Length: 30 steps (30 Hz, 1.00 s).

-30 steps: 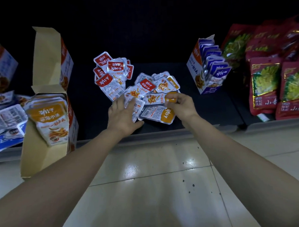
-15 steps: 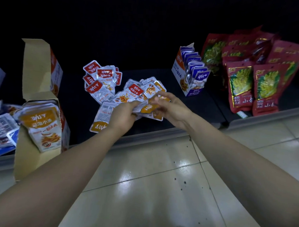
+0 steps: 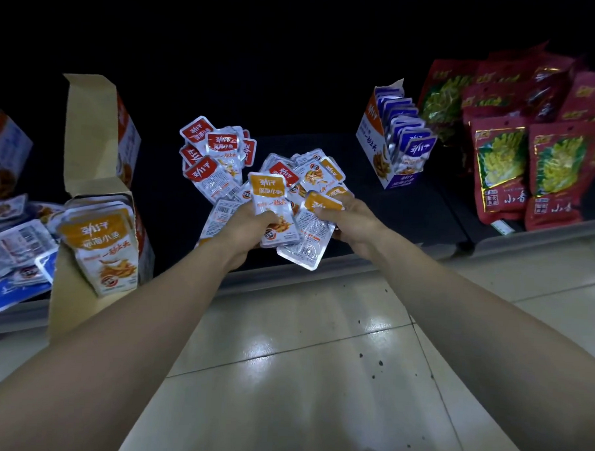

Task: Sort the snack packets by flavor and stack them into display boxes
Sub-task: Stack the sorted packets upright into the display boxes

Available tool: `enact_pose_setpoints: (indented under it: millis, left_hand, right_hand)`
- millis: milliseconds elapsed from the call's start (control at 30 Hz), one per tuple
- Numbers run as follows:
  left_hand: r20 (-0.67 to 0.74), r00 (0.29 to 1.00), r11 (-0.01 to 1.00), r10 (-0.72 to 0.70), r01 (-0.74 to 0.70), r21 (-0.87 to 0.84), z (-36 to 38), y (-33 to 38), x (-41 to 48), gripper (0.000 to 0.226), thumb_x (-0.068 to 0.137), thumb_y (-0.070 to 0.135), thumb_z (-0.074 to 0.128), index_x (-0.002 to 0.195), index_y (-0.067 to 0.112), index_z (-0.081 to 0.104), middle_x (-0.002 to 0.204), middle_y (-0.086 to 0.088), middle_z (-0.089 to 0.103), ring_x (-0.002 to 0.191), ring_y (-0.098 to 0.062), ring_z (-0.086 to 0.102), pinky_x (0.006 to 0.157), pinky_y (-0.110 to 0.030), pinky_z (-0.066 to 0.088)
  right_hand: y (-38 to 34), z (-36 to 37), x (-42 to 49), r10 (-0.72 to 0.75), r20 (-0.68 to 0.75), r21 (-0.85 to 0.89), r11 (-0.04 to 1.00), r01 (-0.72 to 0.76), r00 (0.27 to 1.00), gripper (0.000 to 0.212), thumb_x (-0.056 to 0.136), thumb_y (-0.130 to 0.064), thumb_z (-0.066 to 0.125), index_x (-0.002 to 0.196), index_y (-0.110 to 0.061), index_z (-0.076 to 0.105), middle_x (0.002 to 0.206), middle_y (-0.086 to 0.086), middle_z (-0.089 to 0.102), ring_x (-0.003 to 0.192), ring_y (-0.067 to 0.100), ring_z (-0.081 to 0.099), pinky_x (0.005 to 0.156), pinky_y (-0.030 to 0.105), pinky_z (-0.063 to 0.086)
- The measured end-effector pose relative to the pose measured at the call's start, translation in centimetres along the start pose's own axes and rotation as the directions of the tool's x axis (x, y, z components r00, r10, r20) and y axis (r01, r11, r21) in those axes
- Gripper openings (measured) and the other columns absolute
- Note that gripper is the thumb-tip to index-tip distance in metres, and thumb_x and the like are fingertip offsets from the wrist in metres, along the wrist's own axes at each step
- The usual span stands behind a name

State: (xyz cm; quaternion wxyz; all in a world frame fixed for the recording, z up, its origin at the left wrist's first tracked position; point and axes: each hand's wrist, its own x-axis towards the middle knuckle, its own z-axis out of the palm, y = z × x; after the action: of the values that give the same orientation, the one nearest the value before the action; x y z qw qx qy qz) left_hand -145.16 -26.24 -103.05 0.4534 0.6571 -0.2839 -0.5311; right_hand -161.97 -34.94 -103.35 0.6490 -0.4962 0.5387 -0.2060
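My left hand grips a small stack of orange-topped snack packets, raised above the dark shelf. My right hand pinches another orange-topped packet right beside that stack. Behind both hands lies a loose mixed pile of orange and red packets. A separate heap of red-topped packets sits further back left. An open cardboard display box at the left holds orange packets. A display box at the right holds blue packets.
Large red snack bags stand on the shelf at the far right. Blue and silver packets lie heaped at the far left beside another box. The shelf's front lip runs below my hands, with tiled floor underneath.
Both hands have lifted orange packets out of the loose pile and brought them together. The left hand's packets now stand upright in a stack, and the right hand holds a packet against it.
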Motion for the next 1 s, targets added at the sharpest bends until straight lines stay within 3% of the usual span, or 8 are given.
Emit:
enact_pose_setpoints:
  millis: [167, 267, 400, 467, 533, 667, 867, 1000]
  left_hand:
    - [-0.072, 0.997, 0.991, -0.024, 0.033, 0.128, -1.0, -0.6, 0.2, 0.022, 0.096, 0.005, 0.047, 0.082, 0.016, 0.06, 0.092, -0.008, 0.064, 0.086, -0.024, 0.06, 0.074, -0.028, 0.048]
    - [-0.112, 0.994, 0.988, 0.004, 0.013, 0.151, -1.3, -1.2, 0.2, 0.021, 0.092, -0.003, 0.052, 0.105, 0.011, 0.061, 0.108, -0.012, 0.066, 0.097, -0.025, 0.062, 0.073, -0.023, 0.049]
    - [-0.058, 0.993, 0.958, 0.099, -0.08, 0.274, -1.5, -1.6, -0.1, 0.071, 0.089, -0.009, 0.056, 0.145, 0.023, 0.028, 0.125, -0.008, 0.058, 0.103, -0.025, 0.06, 0.075, -0.03, 0.053]
    - [0.017, 0.99, 0.939, 0.139, -0.138, 0.316, -1.4, -1.6, -0.2, 0.089, 0.089, -0.008, 0.056, 0.152, 0.034, 0.009, 0.127, -0.001, 0.056, 0.105, -0.023, 0.061, 0.081, -0.034, 0.054]
    - [0.063, 0.986, 0.925, 0.156, -0.168, 0.342, -1.2, -1.5, -0.5, 0.087, 0.09, -0.008, 0.054, 0.152, 0.036, 0.012, 0.129, 0.001, 0.056, 0.107, -0.021, 0.061, 0.08, -0.03, 0.053]
    - [-0.038, 0.993, 0.976, 0.112, -0.103, 0.192, -1.4, -0.8, -0.8, 0.073, 0.092, -0.01, 0.049, 0.149, 0.028, 0.025, 0.125, -0.005, 0.06, 0.102, -0.02, 0.061, 0.084, -0.037, 0.052]
    - [-0.167, 0.985, 0.998, -0.04, 0.032, -0.051, -1.6, -0.3, -0.5, 0.036, 0.095, -0.009, 0.04, 0.115, 0.016, 0.056, 0.121, -0.012, 0.064, 0.105, -0.028, 0.063, 0.093, -0.042, 0.052]
    - [-0.143, 0.987, 0.978, -0.065, 0.035, -0.207, -0.4, 0.4, -0.8, 0.042, 0.094, -0.01, 0.037, 0.125, 0.012, 0.053, 0.113, -0.01, 0.066, 0.098, -0.027, 0.065, 0.088, -0.042, 0.054]
  right_hand:
    - [-0.3, -0.6, 0.0, -0.039, -0.154, 0.01, 0.999, 0.041, 0.987, 0.022, 0.09, -0.006, 0.063, 0.11, -0.013, 0.056, 0.104, 0.01, 0.064, 0.082, 0.018, 0.062, 0.068, 0.03, 0.051]
    - [0.1, -0.9, -0.3, -0.057, -0.173, -0.002, 0.998, 0.057, 0.983, 0.03, 0.087, -0.007, 0.067, 0.11, -0.014, 0.049, 0.097, 0.004, 0.061, 0.075, 0.014, 0.06, 0.054, 0.022, 0.048]
    - [0.3, -0.6, -0.6, -0.123, -0.151, -0.141, 0.985, 0.102, 0.981, 0.015, 0.088, -0.005, 0.065, 0.091, -0.017, 0.055, 0.095, 0.01, 0.065, 0.081, 0.023, 0.064, 0.065, 0.037, 0.053]
    - [-0.3, -0.4, -0.7, -0.102, -0.136, -0.067, 0.993, 0.094, 0.985, 0.007, 0.093, -0.006, 0.057, 0.09, -0.011, 0.062, 0.094, 0.014, 0.067, 0.077, 0.024, 0.066, 0.068, 0.038, 0.057]
    - [-0.9, -0.4, -1.1, -0.041, -0.077, 0.057, 0.997, 0.046, 0.996, 0.016, 0.095, -0.008, 0.051, 0.102, -0.004, 0.065, 0.09, 0.015, 0.07, 0.073, 0.023, 0.069, 0.067, 0.031, 0.059]
    - [-0.1, -1.7, -1.4, -0.06, 0.065, -0.028, 0.998, 0.062, 0.996, 0.024, 0.09, -0.001, 0.062, 0.114, -0.003, 0.066, 0.103, 0.012, 0.072, 0.094, 0.02, 0.07, 0.081, 0.026, 0.058]
    - [-0.1, -2.6, -1.7, 0.013, -0.033, -0.026, 1.0, -0.014, 0.999, 0.014, 0.087, -0.028, 0.071, 0.09, -0.014, 0.071, 0.071, 0.0, 0.06, 0.059, 0.005, 0.049, 0.068, 0.022, 0.046]
    - [-0.3, -1.6, -1.7, 0.083, 0.044, 0.028, 0.996, -0.085, 0.996, 0.012, 0.085, -0.03, 0.073, 0.081, -0.02, 0.07, 0.065, -0.007, 0.053, 0.056, 0.005, 0.041, 0.059, 0.02, 0.041]
